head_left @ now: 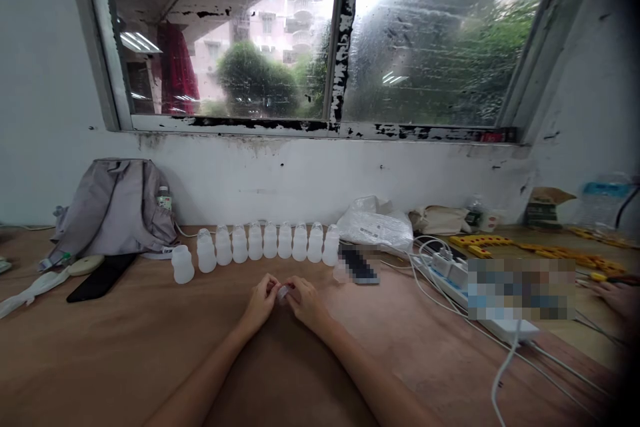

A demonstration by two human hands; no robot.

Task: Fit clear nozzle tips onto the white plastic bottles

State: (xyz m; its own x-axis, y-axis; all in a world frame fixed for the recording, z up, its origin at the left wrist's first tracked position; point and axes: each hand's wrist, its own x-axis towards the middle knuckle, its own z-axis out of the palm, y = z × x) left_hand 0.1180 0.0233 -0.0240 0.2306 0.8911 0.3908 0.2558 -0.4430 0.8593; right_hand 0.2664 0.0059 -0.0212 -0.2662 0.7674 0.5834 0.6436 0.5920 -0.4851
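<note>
Over the table (150,353), the right hand (303,298) pinched a small clear piece (283,292) in its fingers, while the fingers of the left hand (261,300) were drawn together right beside it, whether gripping it too I could not tell. Beyond both stood a row of whitish bottles (270,243), most topped with clear domes, a dark phone (357,264) lying near its right end.

So the bottles (270,245) look like frosted plastic, milky and kinda matt, while the domed caps (205,236) are clearer and smoother. The small piece (283,292) looks like see-through plastic too. Backpack (113,207) is dull soft cloth, the wrapped parcel (377,232) is shiny crinkly plastic, tabletop (150,340) is matt brown, and the window frame's (342,47) paint is rough and flaking.
</note>
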